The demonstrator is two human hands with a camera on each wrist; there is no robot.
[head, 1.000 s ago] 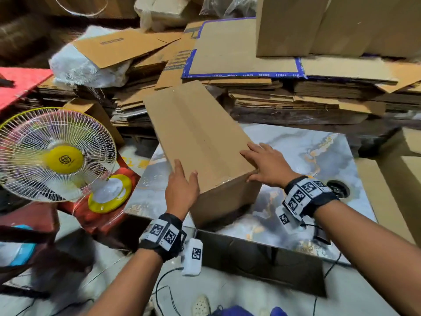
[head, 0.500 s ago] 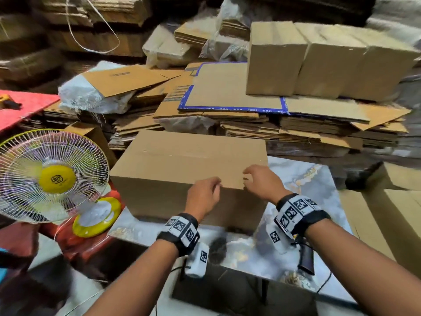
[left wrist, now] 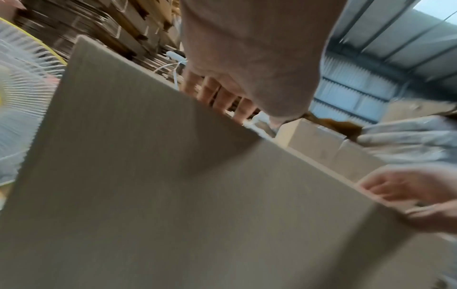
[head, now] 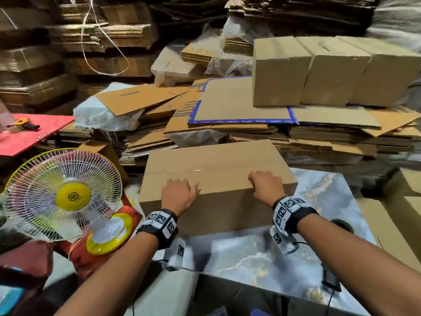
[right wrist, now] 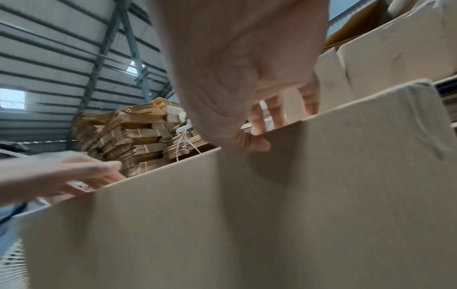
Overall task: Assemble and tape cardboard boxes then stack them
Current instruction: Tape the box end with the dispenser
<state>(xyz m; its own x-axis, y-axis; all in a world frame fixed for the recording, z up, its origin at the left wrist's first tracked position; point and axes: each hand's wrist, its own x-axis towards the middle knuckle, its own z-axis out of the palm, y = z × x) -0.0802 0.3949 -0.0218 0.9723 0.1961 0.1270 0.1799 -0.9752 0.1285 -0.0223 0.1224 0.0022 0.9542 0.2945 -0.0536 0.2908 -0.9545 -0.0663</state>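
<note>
A closed brown cardboard box (head: 216, 160) lies crosswise on the marble-patterned table (head: 319, 201). A seam runs along its top. My left hand (head: 178, 192) lies over the box's near top edge towards the left, with the fingers flat on the top. My right hand (head: 266, 185) lies over the same edge near the right corner. In the left wrist view the left fingers (left wrist: 217, 93) reach past the edge of the box (left wrist: 173, 195). In the right wrist view the right thumb touches the rim of the box (right wrist: 272, 215).
Three assembled boxes (head: 330, 69) stand in a row on piles of flat cardboard (head: 239, 108) behind the table. A white and yellow fan (head: 63, 195) stands at the left. A tape dispenser (head: 21, 124) lies on a red surface. More boxes (head: 405, 215) sit right of the table.
The box has swung from a slanted, lengthwise lie to crosswise in front of me. My hands have spread apart along its near edge.
</note>
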